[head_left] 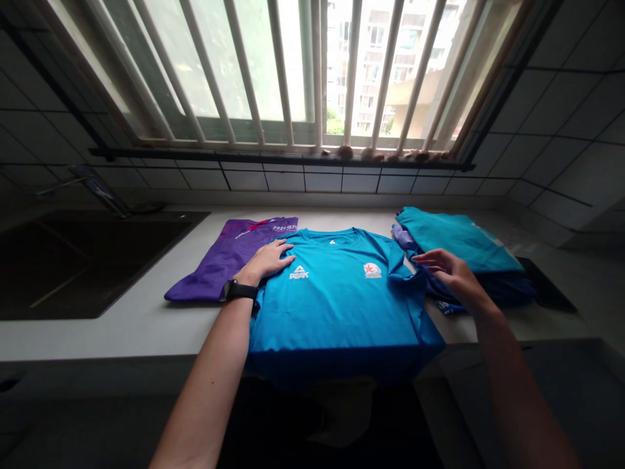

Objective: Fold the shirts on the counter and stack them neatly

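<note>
A blue T-shirt (336,303) lies front side up across the counter, its lower part hanging over the front edge. Its chest bears a white PEAK logo and a red-and-white emblem. My left hand (270,260), with a black watch on the wrist, rests flat on the shirt's left shoulder, fingers stretched out. Beside the opposite sleeve (406,277), my right hand (452,270) hovers with fingers extended and slightly bent. Its fingertips are close to the sleeve; whether they touch it I cannot tell. The right sleeve looks bunched.
A folded purple shirt (209,270) lies left of the blue one. At right is a stack of folded clothes (454,238), teal on top, beside a dark flat object (547,286). A dark sink (97,260) and faucet (100,189) are far left. A barred window is behind.
</note>
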The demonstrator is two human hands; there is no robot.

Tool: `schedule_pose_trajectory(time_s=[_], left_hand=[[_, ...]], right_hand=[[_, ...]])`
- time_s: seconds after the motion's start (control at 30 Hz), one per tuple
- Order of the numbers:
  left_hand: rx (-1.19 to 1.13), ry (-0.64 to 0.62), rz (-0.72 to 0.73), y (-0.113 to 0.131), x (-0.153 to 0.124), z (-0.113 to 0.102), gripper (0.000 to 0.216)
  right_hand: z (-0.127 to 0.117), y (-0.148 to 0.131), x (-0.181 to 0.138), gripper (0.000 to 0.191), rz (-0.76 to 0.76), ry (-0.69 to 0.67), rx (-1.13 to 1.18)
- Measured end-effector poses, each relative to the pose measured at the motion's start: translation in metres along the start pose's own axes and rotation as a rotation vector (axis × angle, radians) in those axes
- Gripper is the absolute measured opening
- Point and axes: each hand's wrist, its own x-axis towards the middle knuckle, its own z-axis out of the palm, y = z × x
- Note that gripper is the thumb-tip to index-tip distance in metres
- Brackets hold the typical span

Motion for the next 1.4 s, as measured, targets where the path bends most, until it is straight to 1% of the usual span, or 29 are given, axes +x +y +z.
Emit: schedule_pose_trajectory(time_s=[0.07,0.1,0.13,0.23,0.3,0.33,0.4,0.43,0.5,0.6,0.63,0.67,0.73,0.8,0.87,0.97,1.03,1.13,1.2,1.23,1.33,1.4], left_hand=[[-0.003,0.006,0.0,-0.001,0.0,0.0,0.065],[-0.004,0.009,-0.001,-0.001,0.0,0.0,0.065],[-0.004,0.012,-0.002,-0.001,0.0,0.0,0.065],[-0.001,0.017,-0.001,-0.001,0.0,0.0,0.064],[0.002,0.022,0.003,-0.001,0.0,0.0,0.064],[0.002,0.026,0.006,-0.001,0.0,0.0,0.063],[0.0,0.03,0.008,0.0,0.0,0.0,0.063],[0.0,0.029,0.008,0.0,0.0,0.0,0.063],[0.002,0.02,0.004,0.001,0.0,0.0,0.064],[0.005,0.004,-0.003,0.002,-0.001,-0.001,0.065],[0.005,0.001,-0.003,0.002,-0.001,-0.002,0.065],[0.004,0.0,-0.003,0.003,-0.001,-0.002,0.066],[0.001,0.004,-0.003,0.003,-0.001,-0.002,0.065],[-0.004,0.013,0.002,0.002,-0.001,-0.002,0.064],[-0.008,0.02,0.009,0.002,0.0,-0.001,0.064],[-0.009,0.013,0.013,0.001,0.0,0.0,0.065],[-0.009,0.008,0.012,0.0,-0.001,-0.001,0.066],[-0.008,0.003,0.016,0.001,-0.002,-0.002,0.066],[-0.003,-0.008,0.014,0.001,-0.002,-0.003,0.067],[0.0,-0.012,0.01,0.002,-0.002,-0.003,0.068],[0.005,-0.008,-0.001,0.001,-0.002,-0.002,0.067],[0.004,-0.002,-0.002,0.001,-0.001,-0.001,0.067]], right_hand=[[0.002,0.002,0.0,0.028,0.112,0.077,-0.114],[0.004,0.003,0.0,0.029,0.139,0.088,-0.184],[0.007,0.004,-0.001,0.032,0.137,0.064,-0.252],[0.021,0.001,-0.007,0.047,0.013,-0.089,-0.373],[0.03,-0.003,-0.012,0.054,-0.064,-0.161,-0.426],[0.034,-0.004,-0.013,0.052,-0.091,-0.18,-0.447],[0.038,-0.006,-0.013,0.036,-0.119,-0.169,-0.469],[0.039,-0.007,-0.011,0.026,-0.119,-0.134,-0.474],[0.036,-0.007,-0.007,0.014,-0.08,0.018,-0.494],[0.025,-0.007,-0.002,0.016,0.067,0.329,-0.567],[0.02,-0.006,-0.002,0.017,0.131,0.398,-0.594],[0.016,-0.006,-0.001,0.017,0.194,0.431,-0.619],[0.009,-0.003,0.0,0.015,0.286,0.406,-0.639],[0.007,0.0,0.003,0.019,0.328,0.352,-0.586],[0.007,0.005,0.009,0.033,0.335,0.357,-0.504],[0.01,0.01,0.021,0.059,0.327,0.406,-0.445],[0.013,0.009,0.026,0.064,0.267,0.363,-0.384],[0.016,0.001,0.023,0.069,0.05,0.254,-0.244],[0.017,-0.006,0.017,0.077,-0.07,0.209,-0.237],[0.018,-0.008,0.013,0.08,-0.093,0.18,-0.254],[0.017,-0.008,0.008,0.083,-0.092,0.045,-0.244],[0.018,-0.002,0.009,0.078,-0.118,0.017,-0.203]])
